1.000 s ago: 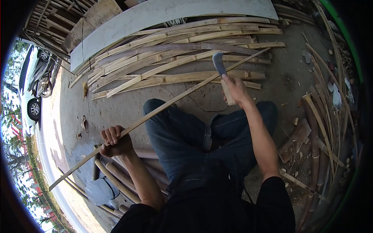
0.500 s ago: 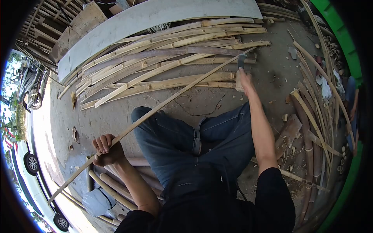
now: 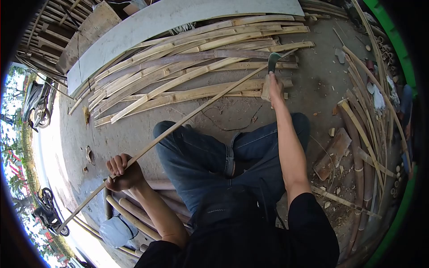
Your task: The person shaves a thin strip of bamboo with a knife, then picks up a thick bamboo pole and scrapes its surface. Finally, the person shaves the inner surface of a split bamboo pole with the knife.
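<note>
A long, thin bamboo strip (image 3: 192,114) runs diagonally across my lap, from the lower left up to the far right. My left hand (image 3: 123,173) is closed around its lower part, fingers wrapped over it. In my right hand (image 3: 276,91) is a curved knife (image 3: 271,62), gripped by its pale wooden handle. Its dark hooked blade crosses the strip close to the far end. Beyond my knees, several split bamboo slats (image 3: 178,67) lie side by side on the concrete floor, and the far end of the strip overlaps them in view.
Bamboo poles (image 3: 357,174) and thin strips lie at right beside a wood block (image 3: 331,154) and shavings. More poles (image 3: 134,212) are by my left forearm, near a clear plastic bag (image 3: 117,232). A pale board (image 3: 178,22) stands behind the slats. Motorbikes (image 3: 51,212) are outside at left.
My right hand and the knife have moved a little left along the strip, with the blade turned to show its hook. My left hand keeps its grip. Outside, a white car has left view.
</note>
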`<action>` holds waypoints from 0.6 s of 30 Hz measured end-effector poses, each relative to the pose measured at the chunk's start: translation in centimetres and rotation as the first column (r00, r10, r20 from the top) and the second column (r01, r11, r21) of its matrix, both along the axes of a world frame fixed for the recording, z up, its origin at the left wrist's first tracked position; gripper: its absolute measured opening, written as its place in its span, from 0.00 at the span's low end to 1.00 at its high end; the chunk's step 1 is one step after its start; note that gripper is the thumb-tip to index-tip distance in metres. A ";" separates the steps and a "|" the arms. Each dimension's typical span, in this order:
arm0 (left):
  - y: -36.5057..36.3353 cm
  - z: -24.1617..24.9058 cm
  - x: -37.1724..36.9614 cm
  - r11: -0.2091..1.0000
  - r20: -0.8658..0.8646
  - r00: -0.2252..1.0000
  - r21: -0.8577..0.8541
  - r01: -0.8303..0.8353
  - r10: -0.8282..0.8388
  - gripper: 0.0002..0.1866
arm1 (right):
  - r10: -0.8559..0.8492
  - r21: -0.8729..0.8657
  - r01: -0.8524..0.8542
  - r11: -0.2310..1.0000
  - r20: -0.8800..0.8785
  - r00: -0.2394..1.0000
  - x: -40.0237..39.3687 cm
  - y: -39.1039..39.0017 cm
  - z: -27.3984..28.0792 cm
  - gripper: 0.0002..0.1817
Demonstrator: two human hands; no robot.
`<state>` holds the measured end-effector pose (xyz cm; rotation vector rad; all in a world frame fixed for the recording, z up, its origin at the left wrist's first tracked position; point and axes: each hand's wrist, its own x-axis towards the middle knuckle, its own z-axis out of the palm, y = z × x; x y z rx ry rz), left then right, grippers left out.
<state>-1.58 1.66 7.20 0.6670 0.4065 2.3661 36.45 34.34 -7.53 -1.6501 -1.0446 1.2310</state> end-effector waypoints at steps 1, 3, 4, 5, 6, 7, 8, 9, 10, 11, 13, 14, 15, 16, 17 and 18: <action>0.1 -0.1 0.1 1.000 0.012 1.000 -0.001 -0.004 0.004 0.15 | 0.000 0.006 0.000 1.000 0.004 1.000 0.0 -0.1 -0.2 0.25; 0.5 -0.1 0.1 1.000 0.025 1.000 0.009 -0.007 0.006 0.15 | 0.110 -0.100 -0.148 0.984 -0.313 0.943 -2.0 -3.0 0.8 0.25; 0.1 -0.1 0.3 1.000 0.040 0.999 0.001 -0.011 0.011 0.15 | 0.236 -0.017 -0.256 0.967 -0.335 0.912 -4.2 -6.1 1.9 0.25; 0.0 -0.1 0.4 1.000 0.040 0.999 -0.004 -0.006 0.006 0.15 | 0.385 0.046 -0.397 0.917 -0.374 0.844 -6.6 -10.1 5.0 0.24; 0.0 -0.2 0.2 0.999 0.051 0.998 -0.029 -0.025 0.027 0.14 | 0.548 0.083 -0.567 0.820 -0.402 0.734 -8.4 -13.7 7.1 0.23; -0.2 -0.2 0.0 0.997 0.061 0.997 -0.061 -0.042 0.046 0.14 | 0.701 0.151 -0.691 0.707 -0.278 0.657 -9.4 -16.7 9.2 0.22; -0.5 -0.4 -0.3 0.999 0.066 0.998 -0.043 -0.015 0.017 0.14 | 0.741 0.292 -0.688 0.664 -0.135 0.658 -10.0 -18.1 8.8 0.20; -0.3 -0.2 -0.5 0.999 0.061 0.998 -0.045 -0.003 0.006 0.14 | 0.752 0.420 -0.687 0.592 0.017 0.659 -10.3 -18.7 8.3 0.19; -0.5 -0.1 -0.4 0.997 0.060 0.998 -0.073 -0.015 0.019 0.14 | 0.741 0.384 -0.687 0.616 0.012 0.672 -9.7 -17.5 8.0 0.21; -0.7 0.0 -0.3 0.995 0.059 0.997 -0.097 -0.033 0.039 0.15 | 0.643 0.287 -0.602 0.745 -0.074 0.762 -9.0 -15.5 7.5 0.20; -0.8 -0.1 0.2 0.996 0.065 0.996 -0.078 -0.050 0.055 0.13 | 0.408 0.136 -0.388 0.912 -0.190 0.893 -5.9 -9.2 4.2 0.20; -0.9 -0.3 0.3 0.996 0.070 0.996 -0.077 -0.051 0.056 0.13 | 0.284 0.043 -0.281 0.959 -0.235 0.930 -3.3 -5.6 1.8 0.21; -0.9 -0.5 0.4 0.996 0.078 0.995 -0.076 -0.050 0.056 0.13 | 0.152 -0.055 -0.173 0.983 -0.267 0.952 -0.8 -2.9 0.6 0.22; -1.0 -0.7 0.4 0.997 0.080 0.996 -0.063 -0.036 0.041 0.13 | 0.060 -0.100 -0.069 0.993 -0.087 0.994 1.1 -0.6 -0.6 0.24; -1.0 -0.9 0.4 0.998 0.081 0.996 -0.057 -0.035 0.040 0.13 | 0.072 -0.160 -0.101 0.982 -0.176 0.982 2.5 0.4 -1.4 0.25; -1.0 -1.0 0.4 0.998 0.091 0.995 -0.048 -0.033 0.037 0.13 | 0.099 -0.146 -0.133 0.980 -0.223 0.970 2.1 -0.2 -1.1 0.24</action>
